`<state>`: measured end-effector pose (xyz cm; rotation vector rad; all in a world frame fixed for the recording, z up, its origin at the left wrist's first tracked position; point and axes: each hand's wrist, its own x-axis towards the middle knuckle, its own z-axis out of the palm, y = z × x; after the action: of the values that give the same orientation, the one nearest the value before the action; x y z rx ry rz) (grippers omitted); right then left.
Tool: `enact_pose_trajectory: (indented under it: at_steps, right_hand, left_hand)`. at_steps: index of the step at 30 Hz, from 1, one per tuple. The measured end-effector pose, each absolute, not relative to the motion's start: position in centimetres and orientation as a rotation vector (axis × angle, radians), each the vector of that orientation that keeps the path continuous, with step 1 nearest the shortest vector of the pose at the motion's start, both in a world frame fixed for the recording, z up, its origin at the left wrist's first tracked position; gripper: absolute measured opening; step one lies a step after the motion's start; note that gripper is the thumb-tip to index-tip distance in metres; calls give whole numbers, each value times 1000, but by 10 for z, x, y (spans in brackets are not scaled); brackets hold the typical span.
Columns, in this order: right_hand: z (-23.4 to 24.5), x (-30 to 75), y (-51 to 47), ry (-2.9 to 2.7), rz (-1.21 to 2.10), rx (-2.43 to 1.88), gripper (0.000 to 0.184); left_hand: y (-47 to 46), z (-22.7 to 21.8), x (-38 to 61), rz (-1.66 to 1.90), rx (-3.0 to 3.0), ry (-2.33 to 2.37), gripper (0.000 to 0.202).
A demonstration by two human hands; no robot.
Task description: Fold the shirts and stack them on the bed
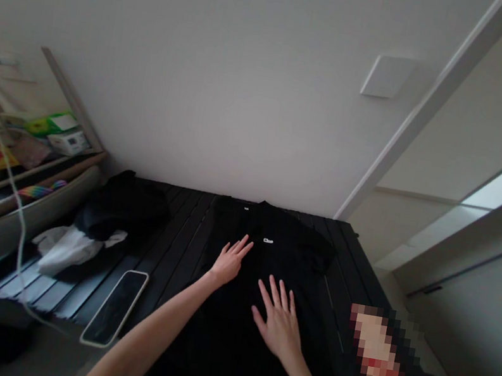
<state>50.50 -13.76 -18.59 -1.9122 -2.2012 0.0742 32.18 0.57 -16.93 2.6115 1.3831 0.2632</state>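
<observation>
A black T-shirt (292, 230) lies spread out over a dark slatted table, its collar end toward the wall. A small white mark shows on its chest and a tiny label near the neck. My left hand (230, 260) rests on the upper left part of the shirt, fingers stretched out. Lower and to the right, my right hand (279, 324) lies flat on the cloth with its fingers spread. Neither hand holds anything. The shirt's lower part blends into the dark area between my forearms, so its hem cannot be made out.
A phone in a pale case (116, 308) lies left of my left forearm. Beyond it are a black cloth heap (125, 208), a white cloth (70, 251) and a white cable (23, 227). A blurred-out item (380, 354) sits right. The wall (258, 86) bounds the table's far edge.
</observation>
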Motion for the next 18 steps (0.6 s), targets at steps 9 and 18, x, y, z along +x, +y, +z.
enact_pose_trajectory:
  at_steps: [9, 18]
  right_hand:
    - [-190, 505, -139, -2206, 38, -1897, 63]
    - [-194, 505, -143, -2226, 4, -1912, 62]
  left_hand:
    - [-92, -150, 258, 189, 2570, 1952, 44]
    - [-156, -126, 201, 54, 2326, 2239, 30]
